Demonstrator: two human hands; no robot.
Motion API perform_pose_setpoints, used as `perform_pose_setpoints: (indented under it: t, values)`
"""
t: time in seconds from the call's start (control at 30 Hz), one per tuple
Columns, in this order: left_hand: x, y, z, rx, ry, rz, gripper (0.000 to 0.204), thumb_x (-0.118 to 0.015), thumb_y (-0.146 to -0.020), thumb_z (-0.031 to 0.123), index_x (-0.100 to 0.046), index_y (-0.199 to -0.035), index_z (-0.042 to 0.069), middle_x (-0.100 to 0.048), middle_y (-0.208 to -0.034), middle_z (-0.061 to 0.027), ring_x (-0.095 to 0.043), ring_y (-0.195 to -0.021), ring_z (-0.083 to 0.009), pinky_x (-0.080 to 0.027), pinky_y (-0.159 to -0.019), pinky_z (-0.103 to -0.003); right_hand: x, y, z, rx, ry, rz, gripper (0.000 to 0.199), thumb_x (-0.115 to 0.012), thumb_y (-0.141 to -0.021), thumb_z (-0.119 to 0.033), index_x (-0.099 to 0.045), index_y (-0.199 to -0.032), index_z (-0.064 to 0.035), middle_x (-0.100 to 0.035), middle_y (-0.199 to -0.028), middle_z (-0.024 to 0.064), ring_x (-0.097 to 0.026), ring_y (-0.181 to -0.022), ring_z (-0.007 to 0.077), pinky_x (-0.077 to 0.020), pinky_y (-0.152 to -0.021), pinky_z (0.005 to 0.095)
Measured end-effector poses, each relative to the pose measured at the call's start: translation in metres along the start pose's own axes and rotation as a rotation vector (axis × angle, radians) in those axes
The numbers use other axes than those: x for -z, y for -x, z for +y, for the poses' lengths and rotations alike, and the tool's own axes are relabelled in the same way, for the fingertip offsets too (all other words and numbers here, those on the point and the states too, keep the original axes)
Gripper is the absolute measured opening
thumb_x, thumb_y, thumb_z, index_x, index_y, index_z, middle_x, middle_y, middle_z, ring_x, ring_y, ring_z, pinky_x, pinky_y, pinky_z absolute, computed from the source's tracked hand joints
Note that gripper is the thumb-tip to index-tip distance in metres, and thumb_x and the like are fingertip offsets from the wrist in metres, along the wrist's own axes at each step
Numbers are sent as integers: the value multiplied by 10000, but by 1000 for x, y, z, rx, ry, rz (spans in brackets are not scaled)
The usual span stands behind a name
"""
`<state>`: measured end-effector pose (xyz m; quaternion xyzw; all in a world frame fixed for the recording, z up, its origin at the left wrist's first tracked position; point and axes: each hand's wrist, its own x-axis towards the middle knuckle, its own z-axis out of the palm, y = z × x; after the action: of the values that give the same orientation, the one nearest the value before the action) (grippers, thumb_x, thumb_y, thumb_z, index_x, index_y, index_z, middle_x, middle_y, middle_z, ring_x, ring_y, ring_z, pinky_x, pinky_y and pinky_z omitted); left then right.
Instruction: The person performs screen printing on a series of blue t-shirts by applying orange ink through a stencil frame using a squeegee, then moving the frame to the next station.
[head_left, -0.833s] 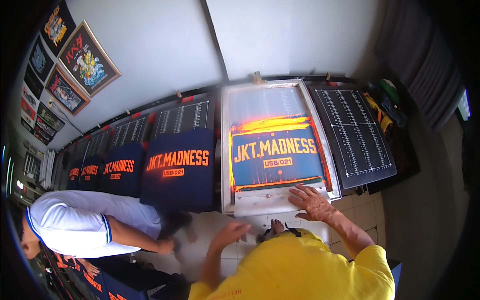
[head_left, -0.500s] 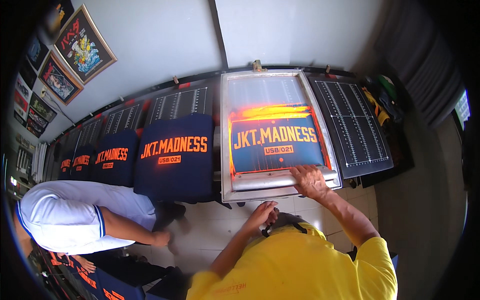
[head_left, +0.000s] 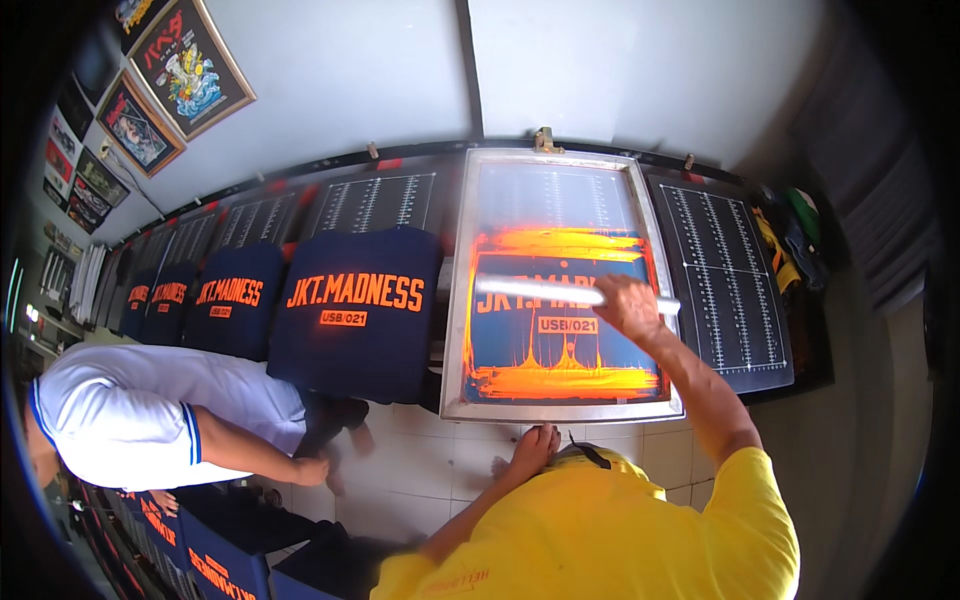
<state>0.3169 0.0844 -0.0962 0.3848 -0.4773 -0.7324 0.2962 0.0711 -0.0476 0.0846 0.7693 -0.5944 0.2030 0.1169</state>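
My right hand (head_left: 628, 308) is closed around the right part of a long pale squeegee (head_left: 535, 291), which lies crosswise over a printing screen (head_left: 452, 340) with a metal frame. Motion blurs the squeegee, and whether it touches the mesh I cannot tell. Bright orange ink (head_left: 560, 384) lies in a thick band along the screen's near end, with thin strands reaching up from it. Another orange band crosses the mesh farther off. Dark blue cloth with lettering shows through the screen. Just below the frame's front edge is my left hand (head_left: 537, 450), fingers curled; what they hold, if anything, is hidden.
Left of the screen, several dark blue shirts (head_left: 360, 345) with orange lettering lie on a row of boards. A bare black board (head_left: 722, 290) with white rulings lies to the right. Another person in a white shirt (head_left: 165, 415) bends at the lower left, beside more printed shirts (head_left: 225, 560).
My right hand has moved the squeegee from the screen's near end toward its middle, uncovering the near orange band. My left hand stays low by the frame. The view has shifted slightly.
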Motion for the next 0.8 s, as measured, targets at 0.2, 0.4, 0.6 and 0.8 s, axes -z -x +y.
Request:
perform_pose_setpoints:
  t: [0.2, 0.4, 0.6, 0.8]
  values:
    - [-7, 11, 20, -46, -111, 95, 476, -331, -1065, 328, -444, -694, 53, -425, -592, -25, -405, -553, -150, -350, -552, -312, -13, -70, 31, -51, 22, -80, 186, -722, -757, -180, -621, -887, -94, -674, -894, 80, -669, -848, 311, -538, -752, 437]
    - [-2, 11, 3, -45, -180, 153, 443, -403, -1049, 369, -542, -798, 30, -498, -655, -26, -471, -620, -156, -400, -607, -326, -27, -87, 40, -103, 88, -148, 196, -701, -763, -196, -660, -936, -114, -695, -881, 94, -678, -832, 315, -536, -748, 434]
    - [7, 7, 3, -30, -207, 67, 396, -447, -1041, 330, -545, -788, 42, -479, -685, 21, -438, -657, -113, -391, -611, -307, -23, -85, 32, -106, 82, -189, 186, -669, -776, -192, -666, -946, -116, -696, -842, 118, -681, -812, 317, -539, -738, 445]
    - [5, 11, 3, -101, -204, 86, 420, -443, -1042, 344, -530, -768, 39, -471, -654, 4, -434, -620, -122, -380, -587, -317, -27, -98, 27, -92, 114, -228, 202, -669, -773, -212, -668, -949, -114, -696, -851, 126, -682, -821, 320, -543, -758, 454]
